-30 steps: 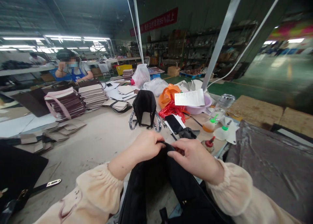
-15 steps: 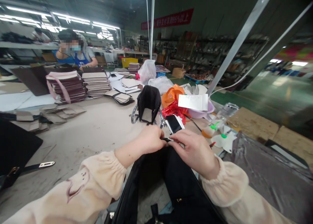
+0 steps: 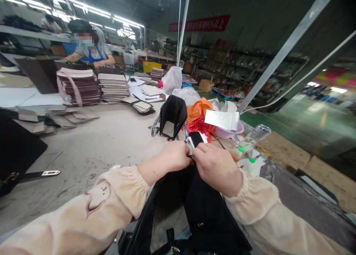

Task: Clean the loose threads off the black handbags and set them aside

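Note:
A large black bag (image 3: 205,210) lies at the bottom centre, with small metal fittings on it. My left hand (image 3: 176,156) is closed on the bag's far edge. Right beside it, my right hand (image 3: 217,167) pinches the same edge, its fingers folded together. The two hands nearly touch, and the bit of material between them is mostly hidden. Beyond them a small open black bag (image 3: 174,115) with clear-wrapped handles stands on the table (image 3: 116,136). A dark phone (image 3: 196,137) lies just past my fingers.
Stacks of dark red pieces (image 3: 79,87) and pale-edged pieces (image 3: 113,88) stand at the back left. Another black bag (image 3: 19,151) sits at the left edge. Plastic bags (image 3: 198,110) and a clear jar (image 3: 257,134) are at the right. A person (image 3: 90,47) works across the table.
My right hand's fingers have folded in closer to my left hand. The view has shifted slightly. Across the table, the person's raised hand has come down.

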`<action>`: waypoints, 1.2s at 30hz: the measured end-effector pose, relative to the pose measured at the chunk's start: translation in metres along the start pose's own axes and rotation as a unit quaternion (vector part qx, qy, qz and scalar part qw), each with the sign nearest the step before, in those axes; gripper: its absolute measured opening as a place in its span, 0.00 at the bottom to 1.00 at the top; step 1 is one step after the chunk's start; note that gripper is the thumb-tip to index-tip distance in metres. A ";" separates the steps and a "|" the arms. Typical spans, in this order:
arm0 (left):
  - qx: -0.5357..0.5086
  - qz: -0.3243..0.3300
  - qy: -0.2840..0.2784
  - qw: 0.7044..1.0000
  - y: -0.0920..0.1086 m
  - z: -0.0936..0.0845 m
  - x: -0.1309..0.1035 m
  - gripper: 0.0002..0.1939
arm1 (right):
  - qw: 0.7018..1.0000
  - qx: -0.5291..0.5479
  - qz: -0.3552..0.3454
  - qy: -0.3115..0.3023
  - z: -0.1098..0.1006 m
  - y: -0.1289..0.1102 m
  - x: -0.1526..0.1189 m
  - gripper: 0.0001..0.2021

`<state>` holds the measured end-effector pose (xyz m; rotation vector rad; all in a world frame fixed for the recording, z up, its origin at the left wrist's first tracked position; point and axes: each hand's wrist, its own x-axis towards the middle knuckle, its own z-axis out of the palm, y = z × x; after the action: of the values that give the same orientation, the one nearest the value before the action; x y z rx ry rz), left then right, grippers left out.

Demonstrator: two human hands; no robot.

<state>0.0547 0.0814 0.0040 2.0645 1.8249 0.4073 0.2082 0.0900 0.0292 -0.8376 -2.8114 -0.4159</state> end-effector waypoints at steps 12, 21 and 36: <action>0.039 0.015 0.016 0.999 -0.004 0.003 0.002 0.15 | 0.845 0.479 0.238 -0.023 0.033 0.014 0.001 0.10; 0.034 0.010 0.011 0.999 -0.002 0.001 -0.001 0.16 | 0.638 0.702 0.308 0.074 0.040 0.019 -0.009 0.11; 0.004 0.004 -0.025 1.000 -0.003 -0.003 0.001 0.14 | 0.692 0.568 0.444 0.042 0.106 0.024 -0.128 0.17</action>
<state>0.0504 0.0825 0.0050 2.0692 1.7937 0.3474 0.3176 0.0783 -0.0973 -1.4635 -1.5864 1.2278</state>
